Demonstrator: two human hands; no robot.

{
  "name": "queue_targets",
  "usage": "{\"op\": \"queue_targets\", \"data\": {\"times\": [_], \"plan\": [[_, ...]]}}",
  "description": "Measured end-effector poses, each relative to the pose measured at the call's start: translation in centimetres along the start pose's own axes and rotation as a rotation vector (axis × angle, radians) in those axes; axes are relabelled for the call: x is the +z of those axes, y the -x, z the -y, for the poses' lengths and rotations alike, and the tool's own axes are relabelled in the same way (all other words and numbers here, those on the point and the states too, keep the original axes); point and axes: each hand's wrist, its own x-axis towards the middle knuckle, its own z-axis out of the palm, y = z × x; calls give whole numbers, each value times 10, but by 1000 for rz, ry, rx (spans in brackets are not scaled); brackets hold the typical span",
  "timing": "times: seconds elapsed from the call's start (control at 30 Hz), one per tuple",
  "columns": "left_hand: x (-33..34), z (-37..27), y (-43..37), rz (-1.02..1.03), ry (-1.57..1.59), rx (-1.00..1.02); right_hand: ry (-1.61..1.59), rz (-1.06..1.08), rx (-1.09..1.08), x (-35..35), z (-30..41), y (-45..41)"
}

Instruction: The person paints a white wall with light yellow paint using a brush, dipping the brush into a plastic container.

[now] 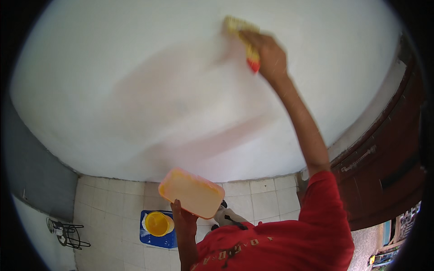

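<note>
My right hand [271, 54] is raised and grips a wide paintbrush [251, 50] with a yellow handle tipped in red. Its pale bristles are at the white wall [176, 84], slightly blurred. Down at waist height, my left hand [184, 213] holds an orange plastic tub [219, 194] by its near edge, the thumb over the rim. Whitish liquid that looks like paint [191, 194] fills the tub. Shadows of my arm and the tub fall across the wall.
A yellow bucket [158, 224] stands on a blue tray [157, 241] on the tiled floor [108, 216]. At left are a grey door [37, 162] and a black wire rack [71, 235]. A dark red-brown wooden door [379, 169] with a bolt stands at right.
</note>
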Motion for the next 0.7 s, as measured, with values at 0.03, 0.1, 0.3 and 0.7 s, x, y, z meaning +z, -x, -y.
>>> {"op": "queue_targets", "data": {"times": [0.03, 0.1, 0.3, 0.7], "plan": [[4, 0, 2, 8, -11, 6, 10, 19, -45, 23, 3, 37], [1, 1, 2, 0, 18, -18, -47, 86, -112, 67, 20, 130], [4, -3, 8, -54, -24, -52, -322, 624, -1, 94, 55, 285], [-5, -2, 2, -23, -4, -74, -36, -103, -13, -29, -39, 9]]}}
